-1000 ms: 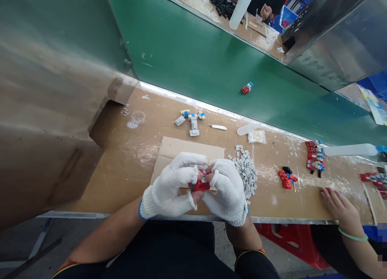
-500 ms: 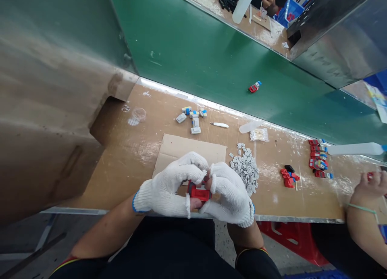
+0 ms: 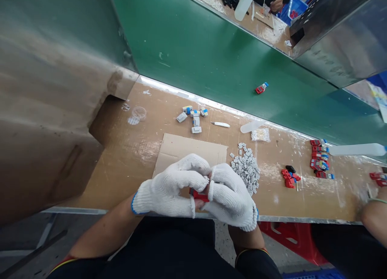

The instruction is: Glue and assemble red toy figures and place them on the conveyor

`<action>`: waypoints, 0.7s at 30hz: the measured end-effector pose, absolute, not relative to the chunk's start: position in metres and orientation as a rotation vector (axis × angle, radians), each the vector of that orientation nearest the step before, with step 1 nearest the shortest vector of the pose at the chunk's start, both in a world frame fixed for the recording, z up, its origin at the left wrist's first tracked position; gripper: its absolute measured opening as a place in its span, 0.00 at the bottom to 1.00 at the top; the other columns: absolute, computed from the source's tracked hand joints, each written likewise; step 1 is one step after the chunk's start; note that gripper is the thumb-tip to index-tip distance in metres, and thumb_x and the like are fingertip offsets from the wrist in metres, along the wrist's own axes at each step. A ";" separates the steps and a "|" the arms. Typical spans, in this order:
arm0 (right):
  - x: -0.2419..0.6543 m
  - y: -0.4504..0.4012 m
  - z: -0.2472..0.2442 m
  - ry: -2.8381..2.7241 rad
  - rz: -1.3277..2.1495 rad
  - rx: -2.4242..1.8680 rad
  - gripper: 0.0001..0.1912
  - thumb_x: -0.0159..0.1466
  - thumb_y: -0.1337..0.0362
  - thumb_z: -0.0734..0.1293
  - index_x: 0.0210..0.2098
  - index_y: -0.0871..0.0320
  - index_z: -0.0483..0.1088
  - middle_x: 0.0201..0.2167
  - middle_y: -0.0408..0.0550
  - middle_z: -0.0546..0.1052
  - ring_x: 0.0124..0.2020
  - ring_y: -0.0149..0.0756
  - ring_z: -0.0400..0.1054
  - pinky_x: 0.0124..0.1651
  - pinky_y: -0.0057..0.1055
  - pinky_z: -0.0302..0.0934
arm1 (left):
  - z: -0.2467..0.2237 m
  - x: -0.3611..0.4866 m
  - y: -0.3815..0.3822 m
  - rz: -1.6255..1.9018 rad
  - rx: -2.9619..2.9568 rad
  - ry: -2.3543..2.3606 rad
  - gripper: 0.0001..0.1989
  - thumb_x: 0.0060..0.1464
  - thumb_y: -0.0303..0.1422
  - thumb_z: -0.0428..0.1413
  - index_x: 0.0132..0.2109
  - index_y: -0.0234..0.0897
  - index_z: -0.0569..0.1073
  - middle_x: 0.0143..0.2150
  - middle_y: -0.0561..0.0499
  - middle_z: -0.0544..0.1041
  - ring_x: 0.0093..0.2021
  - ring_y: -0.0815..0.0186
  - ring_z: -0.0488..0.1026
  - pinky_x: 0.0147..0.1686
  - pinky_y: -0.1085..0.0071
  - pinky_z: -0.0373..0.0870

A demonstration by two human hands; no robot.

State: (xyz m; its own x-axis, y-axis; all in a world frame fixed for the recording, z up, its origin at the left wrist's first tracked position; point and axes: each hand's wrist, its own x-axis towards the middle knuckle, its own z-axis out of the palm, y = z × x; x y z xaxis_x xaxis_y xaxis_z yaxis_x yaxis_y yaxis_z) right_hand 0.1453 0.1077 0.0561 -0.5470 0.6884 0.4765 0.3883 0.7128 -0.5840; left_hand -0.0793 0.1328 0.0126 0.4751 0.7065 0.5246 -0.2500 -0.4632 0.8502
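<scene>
In the head view, my left hand (image 3: 178,186) and my right hand (image 3: 231,196), both in white knit gloves with bare fingertips, meet near the front edge of the table. Between them is a red toy vehicle part (image 3: 200,196) with a dark end, mostly covered by fingers and thumbs. The left hand grips it from the left, while the right fingers close on it from the right. A cardboard sheet (image 3: 190,148) lies just behind the hands. Beside my right hand is a heap of small grey plastic pieces (image 3: 246,168).
Farther back lie several grey-white toy parts (image 3: 196,121), a white-handled knife (image 3: 220,124) and bagged cotton swabs (image 3: 260,134). To the right are red parts (image 3: 289,179) and a row of toy vehicles (image 3: 319,160). A green belt (image 3: 196,57) runs behind; a co-worker's arm (image 3: 375,212) is at right.
My fingers have closed further over the red part, so less of it shows. The toy on the belt appears farther right. The co-worker's hand at right has drawn back toward the frame edge.
</scene>
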 end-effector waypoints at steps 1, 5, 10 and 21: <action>0.145 0.107 0.055 -2.207 0.540 -0.818 0.07 0.78 0.66 0.74 0.43 0.50 0.75 0.35 0.45 0.77 0.38 0.41 0.74 0.42 0.39 0.71 | 0.013 -0.080 0.133 1.181 1.724 0.399 0.12 0.65 0.28 0.76 0.45 0.40 0.80 0.51 0.44 0.81 0.50 0.59 0.84 0.53 0.67 0.88; 0.145 0.105 0.050 -2.159 0.531 -0.822 0.07 0.77 0.64 0.76 0.43 0.51 0.75 0.35 0.45 0.76 0.39 0.41 0.74 0.41 0.38 0.71 | 0.011 -0.080 0.133 1.180 1.723 0.394 0.13 0.65 0.25 0.75 0.43 0.41 0.77 0.51 0.43 0.82 0.52 0.58 0.84 0.55 0.65 0.88; 0.147 0.101 0.049 -2.168 0.566 -0.862 0.07 0.76 0.62 0.78 0.45 0.51 0.76 0.37 0.46 0.78 0.40 0.42 0.75 0.40 0.38 0.71 | 0.009 -0.077 0.133 1.195 1.695 0.354 0.15 0.65 0.24 0.74 0.42 0.41 0.75 0.49 0.44 0.82 0.52 0.58 0.84 0.54 0.65 0.87; 0.148 0.107 0.047 -2.098 0.498 -0.861 0.09 0.77 0.57 0.78 0.50 0.49 0.75 0.38 0.46 0.82 0.37 0.42 0.79 0.39 0.37 0.76 | 0.005 -0.078 0.134 1.215 1.713 0.391 0.14 0.66 0.35 0.75 0.50 0.42 0.77 0.59 0.37 0.84 0.58 0.46 0.87 0.56 0.50 0.92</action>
